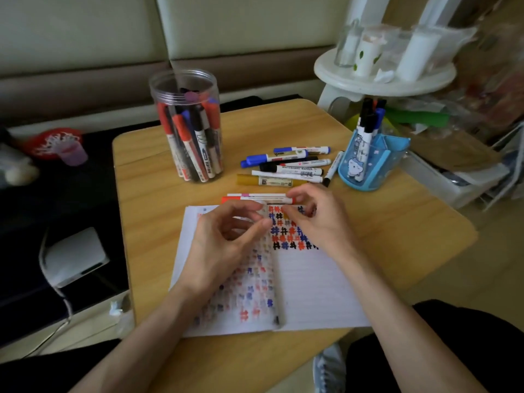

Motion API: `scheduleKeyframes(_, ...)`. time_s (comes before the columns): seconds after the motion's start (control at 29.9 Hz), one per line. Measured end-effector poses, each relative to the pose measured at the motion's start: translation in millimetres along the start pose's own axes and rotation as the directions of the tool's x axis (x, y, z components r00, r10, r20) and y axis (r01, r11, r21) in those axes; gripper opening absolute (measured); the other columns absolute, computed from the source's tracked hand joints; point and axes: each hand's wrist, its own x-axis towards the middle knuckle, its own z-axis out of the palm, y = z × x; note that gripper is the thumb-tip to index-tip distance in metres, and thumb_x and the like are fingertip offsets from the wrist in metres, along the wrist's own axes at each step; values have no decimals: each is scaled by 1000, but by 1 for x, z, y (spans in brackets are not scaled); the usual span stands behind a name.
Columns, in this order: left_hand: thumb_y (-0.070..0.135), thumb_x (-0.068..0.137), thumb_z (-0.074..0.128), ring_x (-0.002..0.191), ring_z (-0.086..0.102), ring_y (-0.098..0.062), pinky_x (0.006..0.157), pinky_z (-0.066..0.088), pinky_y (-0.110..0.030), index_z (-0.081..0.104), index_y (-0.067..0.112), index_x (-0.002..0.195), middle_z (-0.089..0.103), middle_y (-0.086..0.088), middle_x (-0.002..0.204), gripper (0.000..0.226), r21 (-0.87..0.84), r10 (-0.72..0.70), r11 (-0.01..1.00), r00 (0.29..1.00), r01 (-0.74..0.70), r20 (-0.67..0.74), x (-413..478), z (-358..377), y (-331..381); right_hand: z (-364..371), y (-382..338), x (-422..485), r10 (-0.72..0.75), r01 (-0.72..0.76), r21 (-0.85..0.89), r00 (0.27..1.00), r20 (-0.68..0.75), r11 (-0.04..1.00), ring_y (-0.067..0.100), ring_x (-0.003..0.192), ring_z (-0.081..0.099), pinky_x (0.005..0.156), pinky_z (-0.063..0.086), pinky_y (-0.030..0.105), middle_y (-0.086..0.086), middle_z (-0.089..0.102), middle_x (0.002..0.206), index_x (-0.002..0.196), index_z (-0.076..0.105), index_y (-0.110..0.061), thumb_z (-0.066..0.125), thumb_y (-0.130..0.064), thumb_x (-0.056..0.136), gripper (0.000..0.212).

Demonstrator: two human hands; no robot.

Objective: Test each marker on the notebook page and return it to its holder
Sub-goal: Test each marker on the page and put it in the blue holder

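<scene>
Head view looks down on a wooden table [147,194] with an open notebook [312,293] in the middle of the frame. Rows of small hash marks in red, blue and black fill the top of its right page, and fainter marks of the same kind run down the left page.

Both hands hover over the top edge of the notebook, close together. The left hand [226,239] has its thumb and fingers curled toward one another, with something pale and blurred at the fingertips; I cannot tell whether it is pinching anything. The right hand [320,219] is also loosely curled, its fingertips just beside the right end of a red marker [255,199], and I cannot tell whether it touches or grips it.

The red marker lies flat on the table just above the notebook, with a pink marker [249,195] lying alongside it on the far side. Higher up, a yellow marker [269,180] lies on its side, and beyond it sits a loose pile of markers [289,164] with blue and black caps.

A clear plastic jar [185,89] at upper centre stands packed with red, blue and black markers. At the right edge of the table a blue pen holder [371,165] holds several more, upright.

A round white stand [382,80] carrying cups stands at upper right, off the table.
</scene>
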Motion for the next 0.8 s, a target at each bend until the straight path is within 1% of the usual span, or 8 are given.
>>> scheduleKeyframes(0.17, 23, 84, 81, 80, 74, -12, 73, 56, -21, 72, 19, 107, 76, 5, 94, 26, 11, 7, 1000, 1000, -7, 3, 0, 0, 0, -3, -8, 7, 2, 8, -171, 998, 59, 985, -7, 79, 49, 67, 36, 12, -14, 54, 104, 116, 67, -28, 73, -36, 93, 25)
scheduleKeyframes(0.3, 24, 84, 81, 80, 75, -15, 73, 57, -22, 72, 19, 109, 76, 2, 95, 27, -12, 4, 1000, 1000, -4, 1, -1, -1, -1, -3, -12, 11, 1, 13, -187, 997, 76, 982, -5, 81, 53, 67, 38, 11, -14, 55, 104, 110, 67, -24, 70, -34, 95, 18)
scheduleKeyframes(0.4, 24, 84, 80, 81, 75, -13, 73, 57, -21, 71, 18, 111, 76, 3, 97, 28, -16, 9, 1000, 1000, -9, 0, -1, -1, 0, -9, -11, 7, 23, -23, 11, 997, 68, 1000, -1, 82, 63, 67, 53, 16, -11, 65, 102, 108, 66, -22, 68, -26, 97, 11)
scheduleKeyframes(0.47, 28, 84, 79, 85, 75, -12, 75, 59, -24, 69, 19, 116, 74, 5, 104, 35, 6, -2, 1000, 1000, 2, -18, 0, -2, 0, -19, -9, 2, 28, -32, 131, 999, 35, 991, -1, 86, 65, 70, 54, 16, -11, 69, 101, 107, 67, -23, 67, -23, 98, 9)
scheduleKeyframes(0.57, 37, 84, 77, 89, 74, -8, 75, 62, -27, 54, 24, 132, 65, 7, 117, 55, 73, 0, 997, 995, 7, -103, 1, -5, 1, -39, -7, -9, 19, -24, 266, 1000, 23, 964, 5, 82, 67, 70, 54, 25, -9, 72, 98, 108, 69, -20, 68, -20, 98, 11)
scheduleKeyframes(0.63, 32, 89, 74, 88, 75, -10, 70, 62, -24, 43, 28, 142, 64, 6, 119, 62, 20, -5, 1000, 993, 7, -115, 1, -3, 6, -54, -6, -19, 15, -26, 314, 999, 36, 949, 11, 87, 69, 74, 58, 33, -8, 73, 98, 108, 70, -19, 69, -19, 97, 11)
scheduleKeyframes(0.7, 27, 94, 70, 85, 76, -14, 68, 62, -26, 47, 26, 142, 70, 7, 114, 53, 11, 29, 1000, 997, -29, -73, 1, 2, 11, -65, -4, -28, 17, -34, 311, 998, 57, 950, 14, 93, 70, 81, 60, 41, -7, 74, 99, 107, 70, -19, 71, -19, 96, 11)
scheduleKeyframes(0.8, 27, 98, 66, 82, 75, -15, 72, 64, -34, 69, 22, 117, 75, 7, 103, 20, 76, 67, 995, 997, -65, -33, 2, 12, 15, -75, -2, -39, 27, -48, 323, 997, 68, 945, 14, 94, 71, 82, 62, 40, -6, 75, 101, 108, 70, -20, 71, -18, 96, 12)
